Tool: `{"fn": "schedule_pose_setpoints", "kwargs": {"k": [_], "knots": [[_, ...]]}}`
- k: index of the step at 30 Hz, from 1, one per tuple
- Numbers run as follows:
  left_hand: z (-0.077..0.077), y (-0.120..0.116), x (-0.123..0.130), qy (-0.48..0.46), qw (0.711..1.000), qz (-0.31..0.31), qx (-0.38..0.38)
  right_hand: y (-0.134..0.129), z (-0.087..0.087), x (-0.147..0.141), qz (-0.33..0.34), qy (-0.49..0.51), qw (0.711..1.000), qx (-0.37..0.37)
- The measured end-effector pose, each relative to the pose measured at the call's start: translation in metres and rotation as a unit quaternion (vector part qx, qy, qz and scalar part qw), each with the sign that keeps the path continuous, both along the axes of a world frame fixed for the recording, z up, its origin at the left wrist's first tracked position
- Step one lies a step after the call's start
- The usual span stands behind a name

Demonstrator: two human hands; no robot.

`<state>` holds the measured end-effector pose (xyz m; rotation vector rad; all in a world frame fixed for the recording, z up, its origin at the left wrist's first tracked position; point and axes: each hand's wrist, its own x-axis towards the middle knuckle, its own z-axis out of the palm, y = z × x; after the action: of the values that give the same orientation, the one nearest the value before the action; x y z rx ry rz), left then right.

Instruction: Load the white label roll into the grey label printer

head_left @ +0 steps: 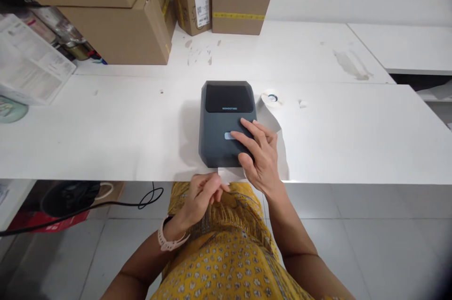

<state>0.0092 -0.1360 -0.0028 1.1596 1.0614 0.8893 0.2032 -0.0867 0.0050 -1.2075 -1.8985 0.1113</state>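
A dark grey-blue label printer (pixel 226 147) with a glossy black panel sits at the table's front edge. My right hand (pixel 261 151) rests over its right side, fingers spread, the index fingertip on the small light button (pixel 229 136). White label paper (pixel 233 174) sticks out from the printer's front, partly hidden by my right hand. At the table edge, my left hand (pixel 205 191) is curled, its fingertips closed on the paper's left corner. Behind the printer's right side lies a label roll (pixel 271 98), its white strip (pixel 282 149) trailing toward the front edge.
Cardboard boxes (pixel 116 31) are stacked at the back left; a smaller labelled box (pixel 192 5) and a taped box (pixel 241 5) stand against the wall. A clear-wrapped package (pixel 31 60) lies at far left. A black cable (pixel 116 204) hangs below the table edge.
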Motion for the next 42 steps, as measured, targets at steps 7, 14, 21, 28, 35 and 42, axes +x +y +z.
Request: {"fn": "schedule_pose_setpoints", "kwargs": {"k": [7,14,21,28,35,42], "knots": [[-0.006,0.024,-0.016,0.042,0.91,0.313,0.268,0.007,0.019,-0.005,-0.014,-0.128,0.991,0.025],[-0.025,0.037,-0.011,0.126,0.937,0.161,0.282,-0.01,-0.01,0.011,0.02,0.032,0.998,-0.048],[-0.003,0.06,-0.008,0.006,0.924,0.208,0.321,-0.008,0.013,0.011,0.023,0.13,0.988,-0.075],[-0.001,0.147,-0.015,-0.005,0.941,0.193,0.28,0.072,0.089,0.013,0.049,0.06,0.996,0.038],[-0.032,0.156,-0.016,0.026,0.975,0.037,0.216,0.161,0.124,0.008,0.024,0.073,0.996,0.045],[-0.018,0.149,-0.013,0.025,0.98,0.045,0.19,0.142,0.137,0.014,-0.021,0.021,0.995,0.096]]}}
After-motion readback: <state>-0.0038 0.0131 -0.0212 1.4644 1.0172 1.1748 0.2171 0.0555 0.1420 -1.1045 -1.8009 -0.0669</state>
